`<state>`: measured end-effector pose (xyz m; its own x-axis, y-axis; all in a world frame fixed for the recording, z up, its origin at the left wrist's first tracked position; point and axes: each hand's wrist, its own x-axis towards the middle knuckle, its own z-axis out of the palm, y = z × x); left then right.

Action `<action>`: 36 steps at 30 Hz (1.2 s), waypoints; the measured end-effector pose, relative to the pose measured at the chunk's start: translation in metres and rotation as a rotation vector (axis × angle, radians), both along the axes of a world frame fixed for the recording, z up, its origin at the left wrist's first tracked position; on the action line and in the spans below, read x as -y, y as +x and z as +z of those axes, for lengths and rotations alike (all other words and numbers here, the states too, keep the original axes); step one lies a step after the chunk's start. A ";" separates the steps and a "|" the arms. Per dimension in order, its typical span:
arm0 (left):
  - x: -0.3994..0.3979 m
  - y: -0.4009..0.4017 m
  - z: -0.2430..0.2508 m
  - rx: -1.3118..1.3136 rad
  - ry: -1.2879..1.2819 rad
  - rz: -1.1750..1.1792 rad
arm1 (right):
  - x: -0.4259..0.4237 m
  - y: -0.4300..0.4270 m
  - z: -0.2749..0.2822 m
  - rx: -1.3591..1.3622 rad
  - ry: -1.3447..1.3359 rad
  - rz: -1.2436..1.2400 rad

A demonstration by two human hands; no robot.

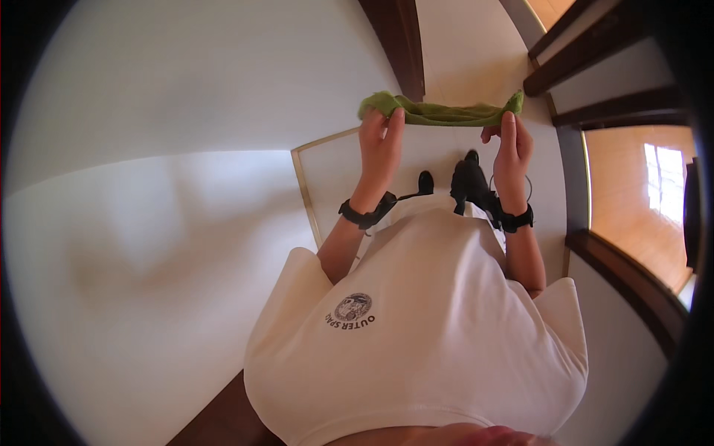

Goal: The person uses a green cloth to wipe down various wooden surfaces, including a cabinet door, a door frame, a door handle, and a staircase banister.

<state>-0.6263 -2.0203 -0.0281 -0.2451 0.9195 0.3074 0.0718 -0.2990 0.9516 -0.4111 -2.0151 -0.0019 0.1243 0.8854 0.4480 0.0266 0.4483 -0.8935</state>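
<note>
A green cloth (452,114) is stretched between my two hands, out in front of my body and above the floor. My left hand (381,142) pinches its left end between thumb and fingers, with a bunched part rising over the fingertips. At the other end my right hand (511,142) grips a corner that sticks up past the thumb. The middle of the cloth hangs in loose folds. Both wrists wear black straps. Some of the fingers behind the cloth are hidden.
A white wall (167,223) fills the left side. Dark wooden frames (410,50) stand ahead and at the right, beside doorways or openings. Through one opening at the right, a shiny orange-brown floor (630,184) shows. My black shoes (425,182) are on the pale floor below the cloth.
</note>
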 end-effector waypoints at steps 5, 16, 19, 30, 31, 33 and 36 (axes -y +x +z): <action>-0.015 -0.008 0.045 -0.149 0.516 0.330 | -0.047 -0.020 0.057 -0.143 0.061 0.132; 0.038 -0.108 0.135 -0.534 0.767 1.060 | -0.097 -0.182 0.168 -0.278 0.270 0.492; 0.066 -0.117 0.088 -0.584 0.734 1.182 | -0.096 -0.226 0.125 -0.126 0.274 0.573; -0.075 -0.083 0.179 -0.831 0.314 1.163 | -0.254 -0.245 0.206 -0.200 0.072 0.530; -0.085 -0.089 0.199 -0.850 0.368 1.143 | -0.260 -0.247 0.228 -0.265 0.164 0.532; -0.101 -0.094 0.230 -0.877 0.454 1.108 | -0.275 -0.247 0.258 -0.346 0.280 0.514; -0.114 -0.092 0.246 -0.936 0.397 1.049 | -0.295 -0.245 0.272 -0.304 0.332 0.559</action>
<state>-0.7179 -1.9059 0.2182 -0.3076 0.2670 0.9133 0.9510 0.0535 0.3047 -0.6560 -1.7202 0.2700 -0.1462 0.6757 0.7225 -0.5146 0.5718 -0.6389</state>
